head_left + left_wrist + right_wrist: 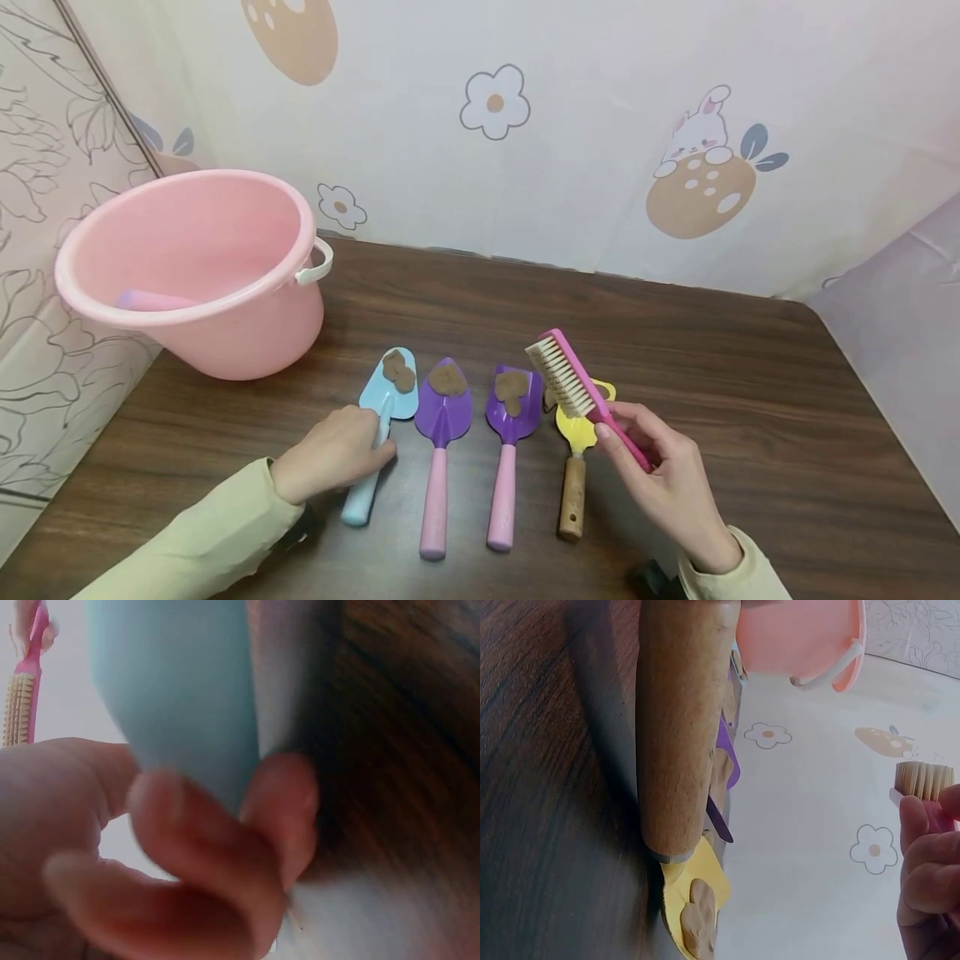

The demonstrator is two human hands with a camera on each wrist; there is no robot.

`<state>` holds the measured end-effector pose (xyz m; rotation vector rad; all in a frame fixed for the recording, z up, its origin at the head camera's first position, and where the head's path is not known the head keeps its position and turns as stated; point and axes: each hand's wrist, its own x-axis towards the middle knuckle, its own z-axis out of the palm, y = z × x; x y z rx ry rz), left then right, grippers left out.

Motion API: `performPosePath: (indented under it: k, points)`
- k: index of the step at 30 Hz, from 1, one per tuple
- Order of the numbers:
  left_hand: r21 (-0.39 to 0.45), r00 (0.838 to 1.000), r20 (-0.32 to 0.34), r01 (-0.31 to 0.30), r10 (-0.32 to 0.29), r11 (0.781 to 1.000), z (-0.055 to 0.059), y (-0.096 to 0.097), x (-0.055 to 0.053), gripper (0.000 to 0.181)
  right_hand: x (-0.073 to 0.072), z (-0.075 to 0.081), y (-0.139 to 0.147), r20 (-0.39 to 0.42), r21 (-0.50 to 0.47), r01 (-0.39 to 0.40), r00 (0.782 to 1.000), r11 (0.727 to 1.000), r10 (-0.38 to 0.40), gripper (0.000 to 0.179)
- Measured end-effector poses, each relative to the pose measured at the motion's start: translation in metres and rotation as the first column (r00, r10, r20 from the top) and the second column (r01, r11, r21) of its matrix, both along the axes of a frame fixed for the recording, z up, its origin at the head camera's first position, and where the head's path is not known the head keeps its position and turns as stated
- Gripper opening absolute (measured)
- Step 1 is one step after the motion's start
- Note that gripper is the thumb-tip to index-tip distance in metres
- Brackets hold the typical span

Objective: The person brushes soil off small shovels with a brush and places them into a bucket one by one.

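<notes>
My left hand (330, 454) grips the light-blue trowel (362, 500) by its handle, and in the left wrist view its fingers (202, 832) curl at that handle. A brown clay-like patch (399, 372) sticks to the blue blade. In my right hand (667, 487) is a pink brush (576, 365), held by its handle with the pale bristles (924, 778) facing left in the head view. Its head hangs over the yellow trowel (576, 432), which has a wooden handle (682, 735). Between the hands lie a pointed purple trowel (442, 421) and a square-ended purple shovel (512, 429), both with brown patches.
A big pink bucket (258, 337) with a white handle (318, 262) stands at the back left. Inside it, a pink handle (159, 302) shows. Behind the dark wooden table (750, 367) rises a patterned wall covering (585, 167).
</notes>
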<state>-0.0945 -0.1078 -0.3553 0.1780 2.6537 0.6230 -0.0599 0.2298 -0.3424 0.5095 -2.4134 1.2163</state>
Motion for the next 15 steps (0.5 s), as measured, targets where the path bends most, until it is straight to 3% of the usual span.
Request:
performPosePath:
  k: [8,15]
  points:
    - [0.049,0.999,0.015,-0.053,0.052,0.997,-0.0009,-0.0043,-0.0019,0.021,0.0005,0.0002,-0.0012,0.008,-0.005,-0.003,1.000,1.000,0.003,0.031]
    - [0.047,0.996,-0.053,-0.067,0.069,0.997,0.0067,-0.0050,-0.0045,0.027,-0.0002,-0.0003,-0.0016,0.009,-0.013,-0.012,1.000,1.000,0.012,0.031]
